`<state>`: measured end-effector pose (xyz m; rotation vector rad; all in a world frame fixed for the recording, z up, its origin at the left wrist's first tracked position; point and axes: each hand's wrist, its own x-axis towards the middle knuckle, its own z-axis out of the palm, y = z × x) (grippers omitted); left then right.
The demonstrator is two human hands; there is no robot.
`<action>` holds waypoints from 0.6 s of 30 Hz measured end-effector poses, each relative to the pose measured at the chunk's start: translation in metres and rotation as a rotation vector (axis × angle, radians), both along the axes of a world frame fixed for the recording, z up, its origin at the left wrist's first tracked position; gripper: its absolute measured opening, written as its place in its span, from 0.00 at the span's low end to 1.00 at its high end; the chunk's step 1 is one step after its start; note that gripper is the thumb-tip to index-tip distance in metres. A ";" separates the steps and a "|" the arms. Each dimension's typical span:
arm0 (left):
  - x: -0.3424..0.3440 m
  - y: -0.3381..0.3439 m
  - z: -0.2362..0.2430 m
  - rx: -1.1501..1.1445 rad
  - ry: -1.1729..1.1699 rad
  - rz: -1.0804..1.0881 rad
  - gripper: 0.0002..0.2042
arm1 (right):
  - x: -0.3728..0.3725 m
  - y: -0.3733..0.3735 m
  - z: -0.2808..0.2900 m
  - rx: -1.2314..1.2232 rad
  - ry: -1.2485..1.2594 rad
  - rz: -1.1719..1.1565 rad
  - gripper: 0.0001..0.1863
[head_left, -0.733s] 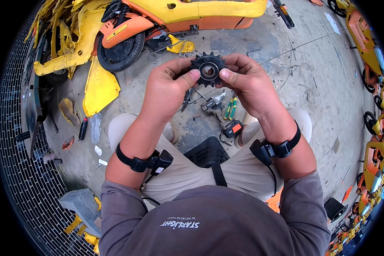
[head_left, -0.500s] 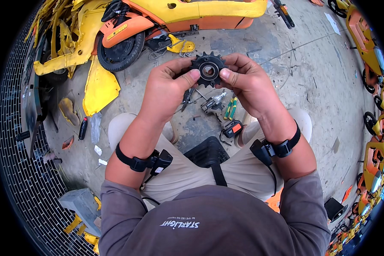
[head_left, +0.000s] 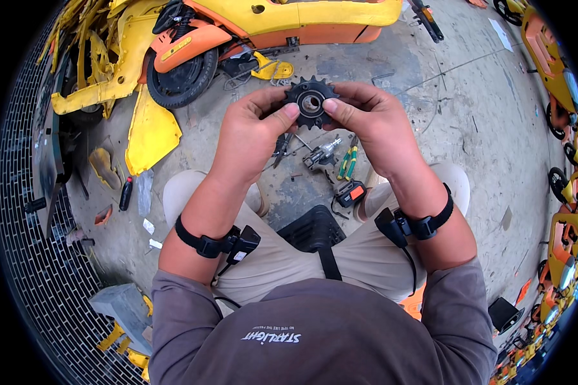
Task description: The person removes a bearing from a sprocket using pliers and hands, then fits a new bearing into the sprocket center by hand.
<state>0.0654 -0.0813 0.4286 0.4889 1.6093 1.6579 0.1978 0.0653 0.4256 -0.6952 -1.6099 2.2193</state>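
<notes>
Between both hands, above the floor, is a small black toothed sprocket (head_left: 312, 117) with a round bore ringed by metal at its centre. My left hand (head_left: 257, 122) grips its left side, thumb on the face and fingers behind. From the right, my right hand (head_left: 374, 122) pinches it the same way, the thumb tip by the centre ring. The fingers behind the sprocket are partly hidden. On the floor below lie a cordless power tool (head_left: 322, 156) with its battery (head_left: 350, 192) and green-and-yellow handled pliers (head_left: 348, 162).
A yellow and orange scooter body (head_left: 289, 22) with a black wheel (head_left: 183, 77) lies ahead. Yellow panels (head_left: 151, 135) and a dark bottle (head_left: 126, 194) are at the left, near a brick wall (head_left: 19, 160). More scooters (head_left: 562, 237) line the right.
The sprocket has shifted and turned slightly in my fingers, a little to the left. My right thumb has moved left with it, and both hands keep their hold.
</notes>
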 end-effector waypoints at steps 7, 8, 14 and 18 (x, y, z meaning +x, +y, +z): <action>0.004 0.002 0.000 0.003 -0.009 0.013 0.14 | 0.001 -0.002 -0.004 0.104 -0.032 -0.032 0.20; 0.005 0.001 0.000 -0.007 0.014 0.011 0.14 | 0.001 -0.002 -0.005 0.106 -0.028 -0.037 0.20; 0.007 0.003 0.001 -0.039 0.141 0.015 0.16 | 0.000 -0.002 -0.008 0.125 -0.019 -0.031 0.20; 0.008 0.004 0.001 -0.032 0.178 0.019 0.16 | 0.001 -0.001 -0.009 0.107 -0.032 -0.020 0.20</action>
